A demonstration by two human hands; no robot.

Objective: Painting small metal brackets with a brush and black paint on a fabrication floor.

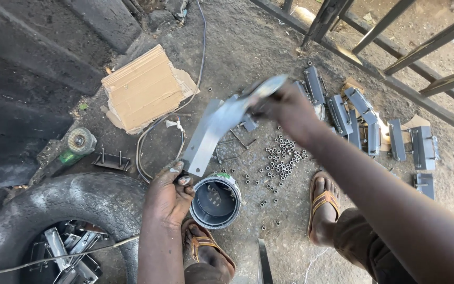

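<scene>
A person seated on a concrete floor holds a bent grey metal plate [222, 126] up over the ground, at about 12 o'clock from a small open paint can [216, 201]. The right hand [285, 108] is clenched around the plate's upper end, which is blurred. The left hand [168, 195] pinches the plate's lower corner between its fingertips, just beside the can's rim at 9 o'clock. Loose nuts [281, 156] lie scattered at 2 o'clock from the can, with a few bolts [235, 142] under the plate. Painted metal brackets [366, 121] lie in a row at 3 o'clock from the right hand. A folded piece of cardboard [143, 89] lies at 10 o'clock from the plate, an angle grinder [74, 147] at 9 o'clock, and an old tyre [69, 210] holding more brackets at 8 o'clock.
</scene>
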